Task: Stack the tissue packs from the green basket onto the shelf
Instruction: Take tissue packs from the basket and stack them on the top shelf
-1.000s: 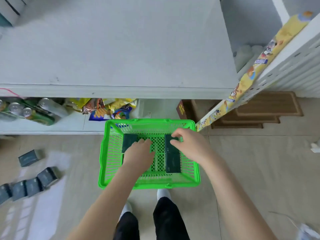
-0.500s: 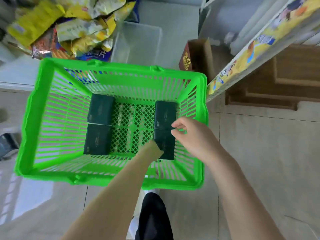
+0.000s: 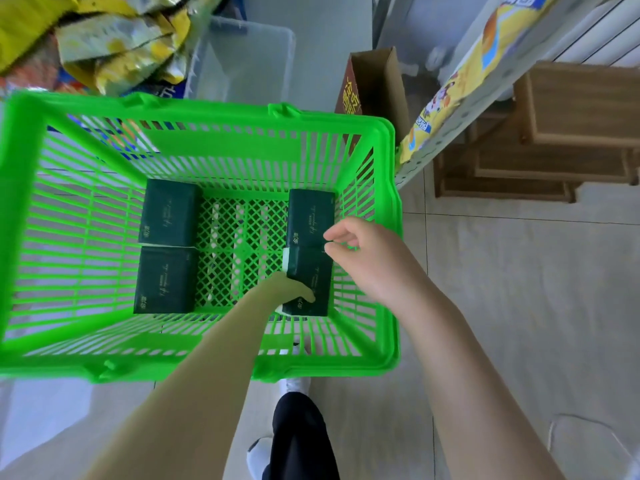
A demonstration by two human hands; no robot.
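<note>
A bright green basket (image 3: 221, 147) stands on the floor below me. Several dark green tissue packs lie flat on its bottom: two on the left (image 3: 169, 213) (image 3: 164, 280) and two on the right (image 3: 310, 216) (image 3: 311, 268). My left hand (image 3: 289, 292) is deep in the basket, thumb over the near end of the near right pack and fingers under it, lifting that end slightly. My right hand (image 3: 367, 258) hovers just above the two right packs with loosely curled fingers, holding nothing.
Snack bags (image 3: 114, 46) and a clear plastic bin (image 3: 242, 60) sit on the low shelf behind the basket. A brown carton (image 3: 374, 84) and a yellow-striped shelf post (image 3: 460, 81) stand to the right, with wooden boxes (image 3: 554, 133) beyond. My feet are under the basket's near rim.
The view has dropped closer to the basket. My left hand left the left packs, crossed over and gripped the near right pack. My right hand stayed over the right packs.
</note>
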